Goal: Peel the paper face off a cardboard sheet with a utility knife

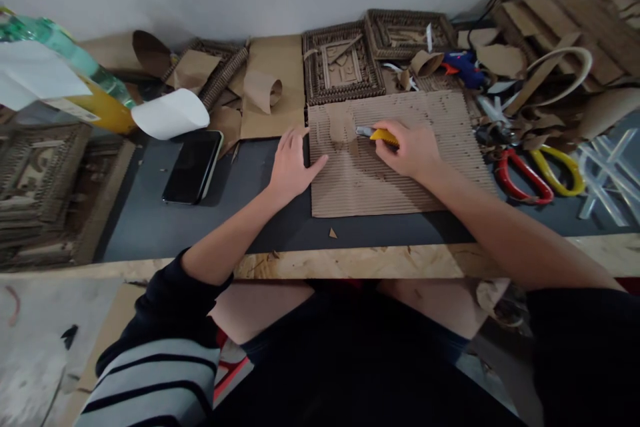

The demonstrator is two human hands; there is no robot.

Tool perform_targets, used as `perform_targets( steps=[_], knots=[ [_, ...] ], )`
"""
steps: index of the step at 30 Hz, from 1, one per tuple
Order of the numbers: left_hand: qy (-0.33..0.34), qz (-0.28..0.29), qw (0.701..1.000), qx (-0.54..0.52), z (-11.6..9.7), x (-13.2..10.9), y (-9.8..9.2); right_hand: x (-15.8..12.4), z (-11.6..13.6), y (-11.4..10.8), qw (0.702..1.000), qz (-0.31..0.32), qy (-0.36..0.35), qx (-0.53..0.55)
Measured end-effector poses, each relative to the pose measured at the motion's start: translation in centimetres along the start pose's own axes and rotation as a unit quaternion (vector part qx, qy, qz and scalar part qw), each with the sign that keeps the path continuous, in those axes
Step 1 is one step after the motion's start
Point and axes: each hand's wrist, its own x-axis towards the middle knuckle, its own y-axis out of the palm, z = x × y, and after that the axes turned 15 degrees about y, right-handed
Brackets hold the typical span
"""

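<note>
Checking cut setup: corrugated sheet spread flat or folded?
Spread flat: corrugated sheet lies on the dark mat, left hand on its edge, right hand holding a yellow cutter.

You have no text, brand or number here that can be read. The pale label (74,109) on the clear green plastic bottle (75,61) at your far left is too blurred to make out. The black smartphone (193,167) lying flat on the dark mat (150,227) has a dark screen. The yellow utility knife (385,137) gripped in your right hand (411,150) shows no legible marking.
</note>
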Motion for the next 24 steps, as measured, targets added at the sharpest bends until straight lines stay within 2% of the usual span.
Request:
perform_targets(
  steps=[7, 10, 16, 20, 24],
  knots=[
    [-0.030, 0.041, 0.998, 0.030, 0.8, -0.5, 1.1, 0.2, 0.1, -0.7, 0.998, -0.059, -0.026, -0.029],
    [-0.053, 0.036, 0.998, 0.018, 1.4, -0.3, 1.0, 0.4, -0.2, -0.6, 0.998, -0.046, -0.019, -0.029],
    [-0.018, 0.048, 0.999, 0.000, 1.3, -0.2, 0.8, 0.5, -0.2, -0.7, 0.998, 0.002, -0.060, -0.028],
    [-0.022, 0.051, 0.998, 0.026, 0.5, -0.4, 0.7, 0.3, -0.2, -0.3, 0.999, -0.021, 0.000, -0.045],
    [-0.030, 0.041, 0.998, 0.026, 0.6, -0.6, 0.8, 0.3, -0.2, 0.6, 0.997, -0.040, 0.040, -0.059]
  ],
)
